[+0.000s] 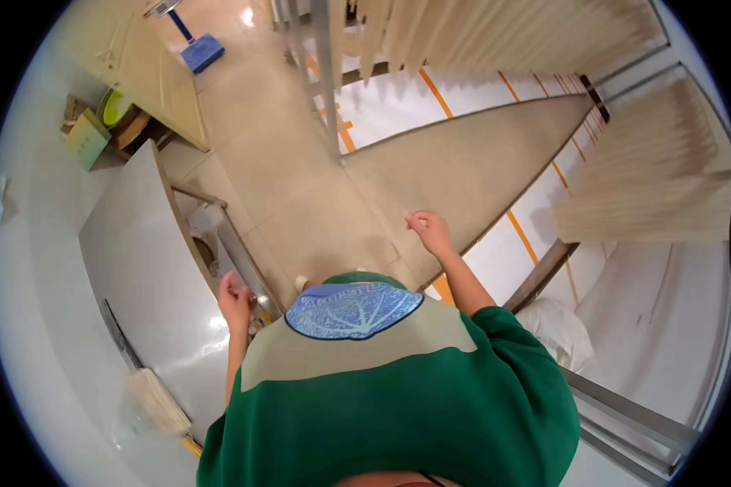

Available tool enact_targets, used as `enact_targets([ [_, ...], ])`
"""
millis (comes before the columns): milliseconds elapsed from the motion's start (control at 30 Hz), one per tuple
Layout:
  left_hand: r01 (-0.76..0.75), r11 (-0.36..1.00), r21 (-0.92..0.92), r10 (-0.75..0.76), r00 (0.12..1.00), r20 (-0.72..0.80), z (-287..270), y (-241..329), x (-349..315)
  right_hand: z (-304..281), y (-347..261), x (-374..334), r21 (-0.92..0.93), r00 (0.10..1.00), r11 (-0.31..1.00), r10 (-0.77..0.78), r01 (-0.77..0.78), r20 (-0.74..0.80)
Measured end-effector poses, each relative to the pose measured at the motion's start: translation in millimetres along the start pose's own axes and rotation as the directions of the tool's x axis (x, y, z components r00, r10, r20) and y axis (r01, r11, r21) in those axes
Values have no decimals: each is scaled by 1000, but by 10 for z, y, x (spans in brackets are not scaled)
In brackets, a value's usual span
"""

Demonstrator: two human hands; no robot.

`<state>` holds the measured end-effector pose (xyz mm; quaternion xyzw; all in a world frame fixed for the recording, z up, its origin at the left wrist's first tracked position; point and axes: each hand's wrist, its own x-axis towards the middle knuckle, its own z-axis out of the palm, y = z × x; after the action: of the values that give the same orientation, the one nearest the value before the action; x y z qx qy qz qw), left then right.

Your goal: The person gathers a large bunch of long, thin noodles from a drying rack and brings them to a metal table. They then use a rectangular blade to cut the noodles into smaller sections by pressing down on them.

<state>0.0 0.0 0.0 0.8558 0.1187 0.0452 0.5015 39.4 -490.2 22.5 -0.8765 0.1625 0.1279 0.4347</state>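
My left hand point(235, 299) hangs by the edge of a steel table point(142, 268). I see only its back, with the fingers curled under, so anything in it is hidden. My right hand point(430, 231) is raised over the tan floor point(300, 203), fingers loosely curled, with nothing visible in it. Pale noodle strands hang in curtains from a rack at the top point(495, 32) and another at the right point(658, 170). My green shirt with a blue patch point(353, 310) fills the lower middle.
A bundle of pale noodles point(156, 399) lies on the table's near end. A blue platform scale point(201, 51) stands far off at the top left. Boxes and a green bowl point(112, 107) sit at the left. Metal rack rails point(625, 414) run at the lower right, next to a white bag point(554, 329).
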Motion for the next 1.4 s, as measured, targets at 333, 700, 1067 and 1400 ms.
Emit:
enact_targets([
  [333,-298,939,175,248,934,259,1472,401,815,-687,1466,-596,167,889,938,341,-303,-305],
  [700,-324,940,109,172,723,669,2755,1186,2811,-800,1492,-364,422,748,811,560,-406,-357],
  [1067,-364,929,-69,259,505,823,5433,2090,3504,-2340,2315,31,417,358,893,449,-166,-818],
  [1400,-525,845,-104,411,511,755,7480,3390,3521,-5760,2606,70,269,-80,954,280,130,-957],
])
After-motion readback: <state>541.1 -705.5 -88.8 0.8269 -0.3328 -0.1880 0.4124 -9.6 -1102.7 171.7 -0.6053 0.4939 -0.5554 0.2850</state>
